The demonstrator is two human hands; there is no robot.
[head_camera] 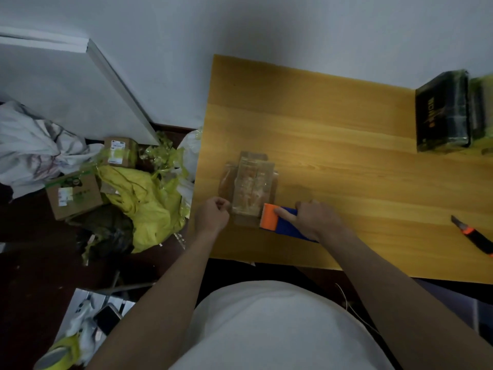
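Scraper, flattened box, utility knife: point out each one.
scraper [286, 227], head view, on its blue body.
flattened box [249, 182], head view, on its middle panel.
utility knife [474, 236], head view, on the middle of its handle.

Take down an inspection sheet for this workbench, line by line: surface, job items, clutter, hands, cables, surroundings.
Surface: wooden table, yellow-brown grain.
Job's things: flattened cardboard box lies flat near the table's left edge; scraper, orange blade and blue handle, sits on its near right corner.
Clutter: utility knife at the right; black wrapped package at the far right.
Hands: right hand grips the scraper, index finger laid along it; left hand is curled at the box's left edge, pinch unclear.
Cables: thin pale cord below the table's near edge.
Surroundings: floor parcels, yellow plastic bags, white wall.
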